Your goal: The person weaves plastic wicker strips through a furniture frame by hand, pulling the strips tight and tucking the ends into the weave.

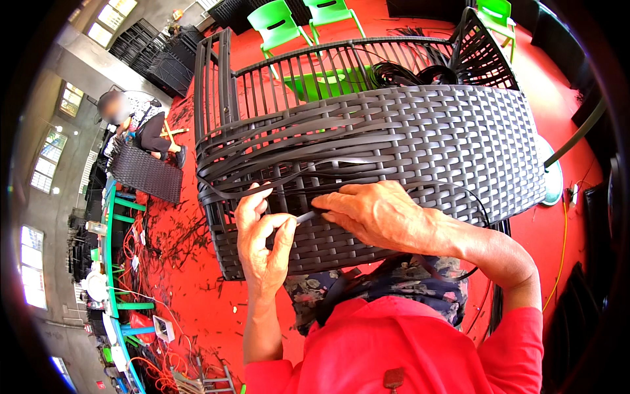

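Note:
A large dark grey wicker furniture piece [466, 131] lies across my lap, its right part tightly woven and its left part crossed by loose flat strips [282, 141]. My left hand [262, 246] pinches a grey plastic strip [306, 217] between thumb and forefinger at the near left of the weave. The other fingers of that hand curl up beside the loose strips. My right hand [380, 213] rests on the weave, fingers together, with its fingertips on the other end of the same short stretch of strip. Its thumb is hidden.
Behind the weave, a green bin [328, 84] and coiled black strips [400, 73] show. Green chairs [279, 23] stand farther back. Another person [141, 121] sits at the left by a woven panel [147, 172]. Scraps and cables litter the red floor [197, 289]; a round pale base [551, 171] stands right.

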`<state>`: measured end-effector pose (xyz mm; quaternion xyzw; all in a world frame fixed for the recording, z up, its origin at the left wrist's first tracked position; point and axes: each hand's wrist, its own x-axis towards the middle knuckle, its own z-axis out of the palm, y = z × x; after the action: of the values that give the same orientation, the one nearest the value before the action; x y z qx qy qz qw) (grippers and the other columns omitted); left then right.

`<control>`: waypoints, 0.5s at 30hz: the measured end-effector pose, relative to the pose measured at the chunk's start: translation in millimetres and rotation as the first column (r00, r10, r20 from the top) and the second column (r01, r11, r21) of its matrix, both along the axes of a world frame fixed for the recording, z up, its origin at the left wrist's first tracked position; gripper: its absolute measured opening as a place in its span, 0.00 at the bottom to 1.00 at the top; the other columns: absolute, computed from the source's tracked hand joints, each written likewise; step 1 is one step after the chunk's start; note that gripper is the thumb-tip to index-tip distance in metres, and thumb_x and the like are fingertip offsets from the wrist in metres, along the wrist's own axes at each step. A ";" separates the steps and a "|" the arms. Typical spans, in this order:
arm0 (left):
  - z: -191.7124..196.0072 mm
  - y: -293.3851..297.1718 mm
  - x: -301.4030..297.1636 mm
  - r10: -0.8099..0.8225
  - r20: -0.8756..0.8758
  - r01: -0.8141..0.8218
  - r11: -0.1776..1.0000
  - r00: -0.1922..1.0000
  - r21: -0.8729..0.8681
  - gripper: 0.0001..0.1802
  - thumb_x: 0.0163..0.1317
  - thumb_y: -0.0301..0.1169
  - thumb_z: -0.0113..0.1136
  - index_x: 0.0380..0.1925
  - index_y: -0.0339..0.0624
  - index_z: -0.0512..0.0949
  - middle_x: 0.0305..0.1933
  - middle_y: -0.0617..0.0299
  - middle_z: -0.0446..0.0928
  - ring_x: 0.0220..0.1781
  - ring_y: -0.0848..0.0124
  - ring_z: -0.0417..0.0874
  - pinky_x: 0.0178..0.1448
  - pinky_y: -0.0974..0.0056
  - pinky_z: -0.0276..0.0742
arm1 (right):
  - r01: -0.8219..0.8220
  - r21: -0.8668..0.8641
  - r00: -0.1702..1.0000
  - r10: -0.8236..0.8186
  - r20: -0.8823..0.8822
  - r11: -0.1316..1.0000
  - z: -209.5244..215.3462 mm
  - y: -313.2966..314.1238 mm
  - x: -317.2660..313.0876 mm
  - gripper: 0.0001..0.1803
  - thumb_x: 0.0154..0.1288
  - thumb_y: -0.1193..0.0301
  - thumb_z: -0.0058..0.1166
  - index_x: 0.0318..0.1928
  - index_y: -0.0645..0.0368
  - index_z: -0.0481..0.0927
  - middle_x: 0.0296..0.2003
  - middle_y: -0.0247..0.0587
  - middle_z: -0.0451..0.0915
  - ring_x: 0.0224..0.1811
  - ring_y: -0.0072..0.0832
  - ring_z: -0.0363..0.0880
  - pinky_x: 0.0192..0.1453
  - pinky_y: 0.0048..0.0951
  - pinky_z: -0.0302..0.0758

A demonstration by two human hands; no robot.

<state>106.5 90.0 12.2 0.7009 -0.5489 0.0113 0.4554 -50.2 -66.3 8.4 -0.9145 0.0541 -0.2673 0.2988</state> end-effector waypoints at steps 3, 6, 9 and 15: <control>5.1 6.8 0.7 -0.016 0.035 0.014 0.999 0.999 0.048 0.04 0.57 0.27 0.66 0.32 0.40 0.83 0.60 0.52 0.71 0.66 0.54 0.67 0.66 0.54 0.63 | -0.116 0.165 0.991 0.103 0.085 0.979 -11.9 -4.3 17.7 0.09 0.65 0.66 0.54 0.38 0.58 0.81 0.28 0.49 0.81 0.31 0.46 0.82 0.32 0.46 0.77; 2.8 7.6 1.8 0.032 0.266 -0.055 0.995 0.963 0.077 0.07 0.58 0.28 0.65 0.35 0.40 0.83 0.61 0.51 0.70 0.67 0.51 0.65 0.69 0.51 0.60 | -0.029 0.231 0.997 0.044 -0.058 0.973 0.7 -5.4 9.5 0.10 0.62 0.65 0.56 0.31 0.60 0.80 0.22 0.50 0.80 0.28 0.47 0.81 0.33 0.45 0.77; 2.4 -2.4 4.0 0.005 0.506 -0.123 0.972 0.862 0.200 0.11 0.58 0.28 0.62 0.42 0.38 0.82 0.68 0.48 0.63 0.73 0.46 0.55 0.73 0.47 0.53 | 0.045 0.203 0.995 -0.026 -0.096 0.978 -3.7 -5.5 11.3 0.11 0.60 0.66 0.55 0.27 0.60 0.79 0.19 0.49 0.78 0.25 0.49 0.81 0.31 0.46 0.76; 5.1 -16.0 12.4 -0.094 0.465 -0.061 0.950 0.880 0.306 0.11 0.61 0.23 0.55 0.42 0.35 0.82 0.73 0.47 0.57 0.77 0.47 0.49 0.76 0.48 0.46 | 0.074 0.079 0.990 -0.064 -0.127 0.994 -0.4 -2.9 24.4 0.11 0.60 0.65 0.54 0.26 0.60 0.79 0.19 0.49 0.79 0.26 0.49 0.81 0.31 0.47 0.77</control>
<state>118.8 74.0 17.4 0.7348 -0.6444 0.0919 0.1910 -25.8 -69.2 8.0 -0.9136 0.1153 -0.2177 0.3235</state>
